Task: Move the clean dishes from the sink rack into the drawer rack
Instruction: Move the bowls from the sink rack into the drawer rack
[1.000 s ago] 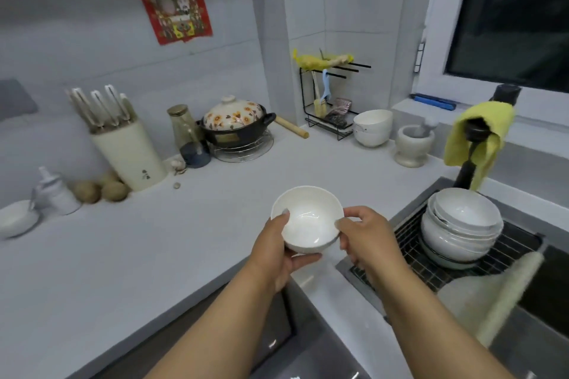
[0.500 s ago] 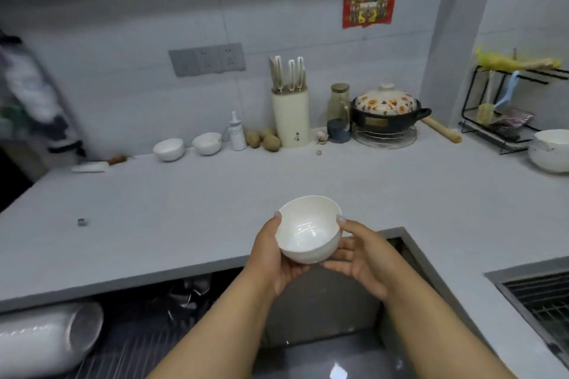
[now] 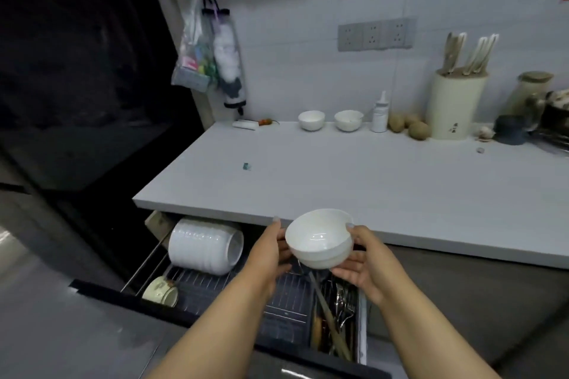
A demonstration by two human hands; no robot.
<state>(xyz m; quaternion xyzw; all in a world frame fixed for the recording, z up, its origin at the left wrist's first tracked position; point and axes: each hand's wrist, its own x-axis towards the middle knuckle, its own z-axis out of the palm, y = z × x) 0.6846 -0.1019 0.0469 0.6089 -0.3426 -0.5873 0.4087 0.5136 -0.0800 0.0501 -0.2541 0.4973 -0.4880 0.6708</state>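
Note:
A small white bowl (image 3: 318, 237) is held tilted between both hands, just in front of the counter edge and above the open drawer rack (image 3: 286, 301). My left hand (image 3: 268, 255) grips its left side and my right hand (image 3: 366, 261) cups its right side and underside. In the drawer rack a stack of white bowls (image 3: 204, 244) lies on its side at the back left. A cream mug (image 3: 161, 291) lies at the front left. The sink rack is out of view.
The drawer's right compartment holds cutlery and chopsticks (image 3: 335, 314). On the grey counter (image 3: 338, 181) stand two white bowls (image 3: 329, 120), a white bottle (image 3: 380, 114), potatoes (image 3: 409, 126) and a knife block (image 3: 455, 101). Plastic bags (image 3: 212, 49) hang on the wall; a dark appliance (image 3: 77, 71) stands left.
The view has swung left from the sink to the open drawer. Both hands carried the bowl along and lowered it over the drawer rack; the sink rack has left the view.

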